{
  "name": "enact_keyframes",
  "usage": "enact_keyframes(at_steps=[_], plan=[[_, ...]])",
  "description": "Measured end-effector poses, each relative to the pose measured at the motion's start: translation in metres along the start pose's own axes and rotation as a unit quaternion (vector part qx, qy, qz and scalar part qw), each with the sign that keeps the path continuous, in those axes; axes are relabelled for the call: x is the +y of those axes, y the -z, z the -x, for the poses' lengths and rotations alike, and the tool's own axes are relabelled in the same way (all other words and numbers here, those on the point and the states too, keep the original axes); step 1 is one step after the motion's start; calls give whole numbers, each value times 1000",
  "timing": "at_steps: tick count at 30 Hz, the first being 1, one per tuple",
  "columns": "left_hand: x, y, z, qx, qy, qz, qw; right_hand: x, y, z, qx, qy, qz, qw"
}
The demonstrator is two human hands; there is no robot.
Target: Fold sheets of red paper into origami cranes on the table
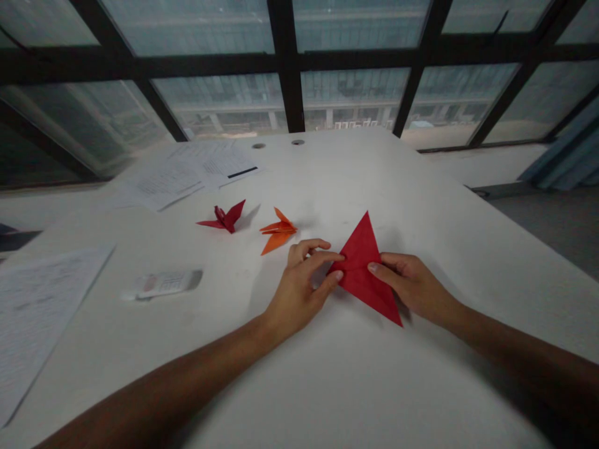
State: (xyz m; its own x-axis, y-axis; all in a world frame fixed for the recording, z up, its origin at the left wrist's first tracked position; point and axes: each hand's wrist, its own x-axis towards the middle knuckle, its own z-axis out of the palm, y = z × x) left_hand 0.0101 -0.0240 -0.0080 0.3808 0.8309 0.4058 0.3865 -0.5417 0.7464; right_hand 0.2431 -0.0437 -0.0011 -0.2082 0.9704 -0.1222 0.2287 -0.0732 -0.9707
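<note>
A red paper [365, 268] folded into a triangle lies on the white table [327, 386] in front of me. My left hand [299, 287] pinches its left corner between thumb and forefinger. My right hand [412, 284] grips the paper's right edge, thumb on top and fingers beneath. Behind my left hand sit a dark red folded paper crane [224, 218] and an orange folded paper crane [277, 234], both apart from my hands.
A small white device [163, 284] lies to the left. Printed sheets [187, 171] are spread at the back left, and another sheet [37, 312] lies at the left edge. Large dark-framed windows [290, 81] stand behind the table. The table's right edge drops to the floor.
</note>
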Motion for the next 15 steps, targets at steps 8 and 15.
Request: enact_keyframes(at_steps=[8, 15], plan=[[10, -3, 4, -45, -99, -33, 993, -15, -30, 17, -2, 122, 58, 991], [9, -2, 4, -32, -55, -36, 997, -17, -32, 20, -38, 140, 68, 987]])
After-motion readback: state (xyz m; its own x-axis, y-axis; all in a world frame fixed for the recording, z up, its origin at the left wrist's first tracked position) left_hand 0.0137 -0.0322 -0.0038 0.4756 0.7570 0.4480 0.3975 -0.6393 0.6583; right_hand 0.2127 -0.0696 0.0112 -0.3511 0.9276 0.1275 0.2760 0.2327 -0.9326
